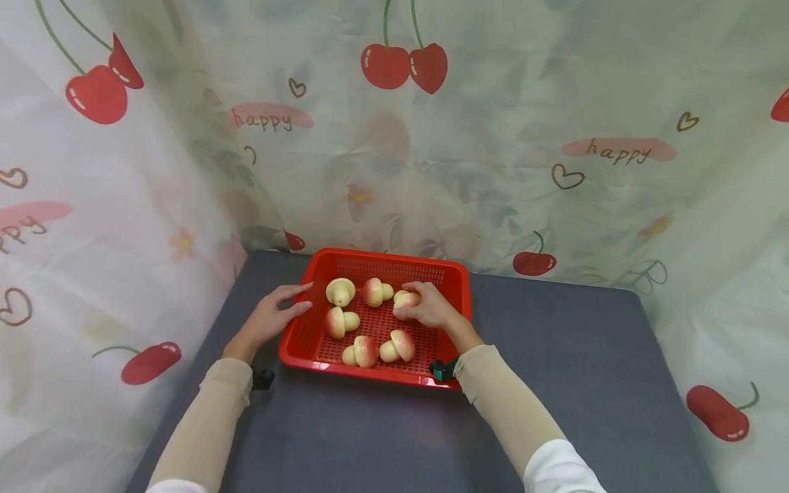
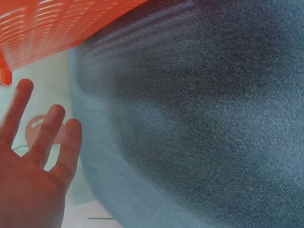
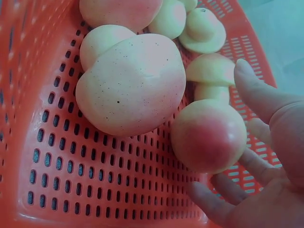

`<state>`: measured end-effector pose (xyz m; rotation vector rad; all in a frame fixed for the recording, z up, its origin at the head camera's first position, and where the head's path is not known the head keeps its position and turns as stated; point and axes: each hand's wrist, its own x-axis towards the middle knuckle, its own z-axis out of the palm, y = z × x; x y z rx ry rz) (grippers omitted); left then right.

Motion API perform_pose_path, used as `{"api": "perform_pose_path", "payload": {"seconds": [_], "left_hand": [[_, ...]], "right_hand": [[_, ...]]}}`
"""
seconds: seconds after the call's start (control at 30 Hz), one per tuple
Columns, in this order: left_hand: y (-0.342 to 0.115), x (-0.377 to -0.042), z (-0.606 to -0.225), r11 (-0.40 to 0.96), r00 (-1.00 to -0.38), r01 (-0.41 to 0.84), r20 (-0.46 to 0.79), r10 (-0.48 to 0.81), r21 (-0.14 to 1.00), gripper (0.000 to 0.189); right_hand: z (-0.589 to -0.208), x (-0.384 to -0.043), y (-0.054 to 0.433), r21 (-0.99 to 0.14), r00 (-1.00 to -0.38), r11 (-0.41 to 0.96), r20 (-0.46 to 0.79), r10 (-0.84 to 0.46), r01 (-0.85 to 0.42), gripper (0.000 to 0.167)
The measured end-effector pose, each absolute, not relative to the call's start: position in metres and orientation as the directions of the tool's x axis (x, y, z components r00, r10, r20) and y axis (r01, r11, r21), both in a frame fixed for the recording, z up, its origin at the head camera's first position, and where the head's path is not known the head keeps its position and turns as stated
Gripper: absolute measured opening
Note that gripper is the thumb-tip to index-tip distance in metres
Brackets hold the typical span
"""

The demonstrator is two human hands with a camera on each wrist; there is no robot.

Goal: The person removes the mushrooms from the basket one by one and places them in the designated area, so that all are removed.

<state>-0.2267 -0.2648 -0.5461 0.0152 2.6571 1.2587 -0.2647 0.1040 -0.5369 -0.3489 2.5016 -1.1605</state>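
Note:
Several toy mushrooms with cream stems and pink-flushed caps lie in a red plastic basket [image 1: 370, 373]. My right hand [image 1: 431, 306] reaches into the basket, with thumb and fingers spread around a mushroom [image 1: 405, 302] on the right. In the right wrist view that mushroom [image 3: 209, 135] shows its round pink cap beside my fingers [image 3: 211, 202]; whether they touch it is unclear. At the basket's left rim is my left hand [image 1: 271, 318], fingers extended. The left wrist view shows this hand [image 2: 35, 175] spread beside the basket's outer wall [image 2: 61, 28], its thumb out of sight.
The basket stands toward the back of a dark grey table [image 1: 555, 356]. A cherry-patterned curtain [image 1: 468, 171] hangs behind and at both sides. Other mushrooms lie near the right hand, including one mushroom [image 1: 377, 292] to its left and another mushroom [image 1: 398, 346] in front.

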Motion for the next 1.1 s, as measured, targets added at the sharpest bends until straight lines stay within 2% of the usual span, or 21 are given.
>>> {"api": "perform_pose_path", "payload": {"seconds": [0.3, 0.67, 1.1], "left_hand": [[-0.263, -0.223, -0.554, 0.47, -0.951, -0.23, -0.3, 0.079, 0.852, 0.06], [-0.261, -0.224, -0.551, 0.479, -0.945, -0.247, -0.32, 0.074, 0.842, 0.06], [-0.262, -0.222, -0.553, 0.455, -0.947, -0.244, -0.312, 0.081, 0.856, 0.06]], "right_hand": [[-0.54, -0.266, 0.102, -0.743, -0.898, 0.656, -0.19, -0.397, -0.132, 0.068], [-0.548, -0.269, 0.1, -0.663, -0.909, 0.729, -0.18, -0.376, -0.17, 0.05], [-0.541, -0.269, 0.1, -0.676, -0.901, 0.709, -0.157, -0.406, -0.201, 0.045]]}}
